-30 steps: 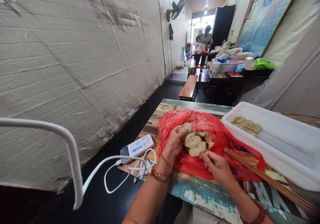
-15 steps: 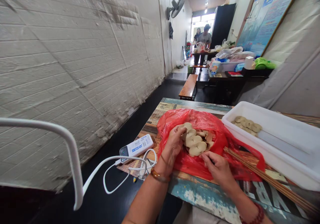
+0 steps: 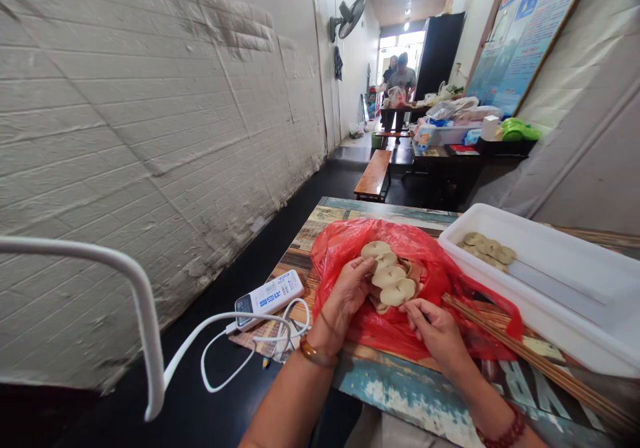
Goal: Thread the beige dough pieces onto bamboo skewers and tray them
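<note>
Narrow room: peeling white brick wall (image 3: 150, 135) on the left, worn painted table (image 3: 400, 388) in front.
On the table sit a white tub (image 3: 575, 268) and a red bag (image 3: 345, 241) of pale slices (image 3: 391, 278). The left hand (image 3: 345, 295) curls against the slices and the right hand (image 3: 436, 328) curls on the bag; I cannot tell whether either grips.

Beige slices (image 3: 393, 281) handled in red bag (image 3: 345, 245), lower centre of frame.
Left hand (image 3: 347, 291) is pressed against the pile; right hand (image 3: 434, 328) is laid on the bag's near edge. Skewers (image 3: 525, 353) are seen lower right, below a white tray (image 3: 530, 305); power bank (image 3: 265, 299) left of bag.
</note>
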{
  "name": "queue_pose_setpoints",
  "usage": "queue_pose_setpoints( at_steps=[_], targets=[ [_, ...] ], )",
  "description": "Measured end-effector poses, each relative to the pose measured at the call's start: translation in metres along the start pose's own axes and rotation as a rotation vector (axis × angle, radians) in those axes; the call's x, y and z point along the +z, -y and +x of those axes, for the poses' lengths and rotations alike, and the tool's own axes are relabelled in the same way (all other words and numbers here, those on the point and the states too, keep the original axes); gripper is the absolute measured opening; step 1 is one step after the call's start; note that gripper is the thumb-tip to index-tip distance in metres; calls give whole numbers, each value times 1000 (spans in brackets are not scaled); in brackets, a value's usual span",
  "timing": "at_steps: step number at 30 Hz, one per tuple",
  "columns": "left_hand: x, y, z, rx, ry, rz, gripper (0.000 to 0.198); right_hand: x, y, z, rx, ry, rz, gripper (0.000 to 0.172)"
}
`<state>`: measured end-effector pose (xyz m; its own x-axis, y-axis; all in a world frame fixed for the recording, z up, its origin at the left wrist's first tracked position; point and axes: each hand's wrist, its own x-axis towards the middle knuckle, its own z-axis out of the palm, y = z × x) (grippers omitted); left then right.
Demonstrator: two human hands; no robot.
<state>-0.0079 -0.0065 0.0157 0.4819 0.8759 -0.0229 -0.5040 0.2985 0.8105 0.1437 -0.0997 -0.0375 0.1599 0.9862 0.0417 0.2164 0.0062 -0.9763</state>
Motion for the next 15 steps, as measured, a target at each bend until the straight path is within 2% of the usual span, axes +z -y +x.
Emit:
queue_pose_setpoints(
  at_steps=[3, 7, 10, 15],
  targets=[
    [-2, 1, 1, -30, -22, -1, 32, 0, -3, 1, 0, -4, -21, 39],
    [-5, 9, 3, -22, -130, -20, 29, 0, -6, 1, 17, -26, -23, 39],
    [-5, 15, 4, 24, -184, 29, 31, 1, -6, 1, 23, -42, -21, 38],
    [-4, 18, 4, 183, -254, 269, 27, 1, -4, 1, 16, -39, -24, 37]
  ],
)
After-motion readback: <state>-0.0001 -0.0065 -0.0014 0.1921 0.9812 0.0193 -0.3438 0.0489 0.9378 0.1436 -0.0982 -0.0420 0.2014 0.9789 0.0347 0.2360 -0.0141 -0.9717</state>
